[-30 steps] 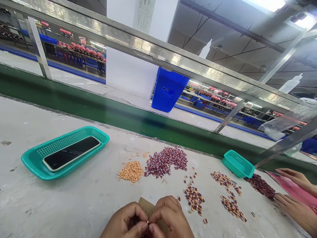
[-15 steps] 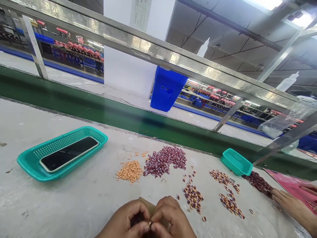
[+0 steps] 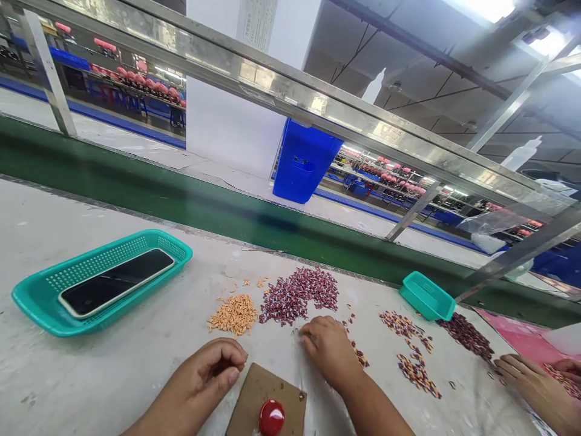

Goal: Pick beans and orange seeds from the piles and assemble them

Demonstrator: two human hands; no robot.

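My left hand (image 3: 211, 372) rests on the white table (image 3: 136, 363) with its fingers curled in, closed on something I cannot make out. My right hand (image 3: 329, 348) has reached forward, fingers bent and pinched on the table just below the pile of dark red beans (image 3: 299, 293). A small heap of orange pieces (image 3: 233, 313) lies left of that pile. A brown cardboard square (image 3: 267, 399) carrying a red glossy knob (image 3: 271, 416) lies between my wrists. More speckled beans (image 3: 361, 357) are partly hidden beside my right hand.
A teal basket (image 3: 40, 306) at the left holds a black phone (image 3: 113, 281). A smaller teal basket (image 3: 426, 295) stands at the right by more beans (image 3: 411, 348). Another person's hands (image 3: 529, 375) work at the far right. A green conveyor belt (image 3: 181, 203) runs behind the table.
My hands were pinched together over the cardboard. They have separated: the right hand moved forward to the bean pile, the left drew aside, and the cardboard with the red knob is uncovered.
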